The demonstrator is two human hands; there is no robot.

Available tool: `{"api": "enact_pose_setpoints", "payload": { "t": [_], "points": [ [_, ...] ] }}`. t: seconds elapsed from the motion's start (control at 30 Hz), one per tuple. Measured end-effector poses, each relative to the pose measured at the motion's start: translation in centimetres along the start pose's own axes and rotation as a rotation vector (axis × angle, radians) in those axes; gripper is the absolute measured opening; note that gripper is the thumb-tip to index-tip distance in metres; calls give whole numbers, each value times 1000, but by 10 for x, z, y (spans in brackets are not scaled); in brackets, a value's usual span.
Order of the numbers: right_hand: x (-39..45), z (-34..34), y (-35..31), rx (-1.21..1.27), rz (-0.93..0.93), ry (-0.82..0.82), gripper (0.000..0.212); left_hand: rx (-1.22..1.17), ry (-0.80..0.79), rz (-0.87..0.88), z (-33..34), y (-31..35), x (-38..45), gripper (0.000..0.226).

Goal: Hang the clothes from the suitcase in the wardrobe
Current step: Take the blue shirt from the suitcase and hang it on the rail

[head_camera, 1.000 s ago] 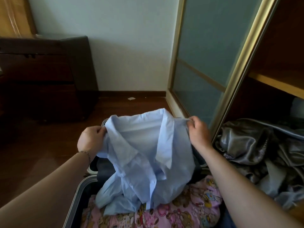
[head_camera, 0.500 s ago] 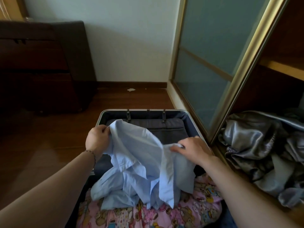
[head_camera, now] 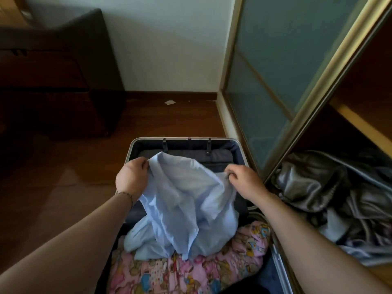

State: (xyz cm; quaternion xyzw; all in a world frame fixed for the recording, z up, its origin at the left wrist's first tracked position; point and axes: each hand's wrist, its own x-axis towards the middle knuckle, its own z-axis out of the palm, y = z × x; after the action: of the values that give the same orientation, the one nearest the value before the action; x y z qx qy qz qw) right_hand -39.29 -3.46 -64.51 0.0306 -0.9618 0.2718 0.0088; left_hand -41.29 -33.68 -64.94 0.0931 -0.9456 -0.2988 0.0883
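Wardrobe (head_camera: 360,85) beside suitcase, sliding door pushed aside, likely so clothes go straight in. Grey satin heap (head_camera: 331,192) fills its lower shelf. Suitcase (head_camera: 239,145) open on floor, pink cartoon-print fabric (head_camera: 212,270) still packed. Light blue shirt (head_camera: 186,200) lifted over suitcase, tail trailing on pink fabric. Left hand (head_camera: 131,177) and right hand (head_camera: 244,179): each grip pinching top edge, seemingly spreading shirt to find shoulders. No hanger visible.

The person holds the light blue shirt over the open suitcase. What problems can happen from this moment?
1. The light blue shirt is bunched between the left hand and right hand; each grip holds only an edge, so it may slip.
2. Its lower part rests on the pink patterned cloth and might drag it along.
3. No hanger is visible, and grey satin fabric crowds the wardrobe's bottom.
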Motion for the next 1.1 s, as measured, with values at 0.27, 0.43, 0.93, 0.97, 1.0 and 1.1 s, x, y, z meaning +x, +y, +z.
{"api": "enact_pose_setpoints", "payload": {
  "t": [0.27,0.43,0.93,0.97,1.0,1.1],
  "points": [
    [-9,-117,-65,-171,-85,-146,30,-160,63,-119,-111,94,10,21],
    [-12,-226,-123,-182,-203,92,32,-206,107,-23,-203,159,18,22],
    [-35,-506,-301,31,-64,262,31,-317,14,113,-475,358,20,22],
    [-39,-518,-310,23,-61,260,35,-391,-8,92,-486,367,18,24],
    [-43,-526,-316,21,-55,263,38,-425,-22,90,-494,373,17,26],
    [-55,-555,-332,34,-18,331,39,-432,-43,140,-519,386,13,21]
  ]
}}
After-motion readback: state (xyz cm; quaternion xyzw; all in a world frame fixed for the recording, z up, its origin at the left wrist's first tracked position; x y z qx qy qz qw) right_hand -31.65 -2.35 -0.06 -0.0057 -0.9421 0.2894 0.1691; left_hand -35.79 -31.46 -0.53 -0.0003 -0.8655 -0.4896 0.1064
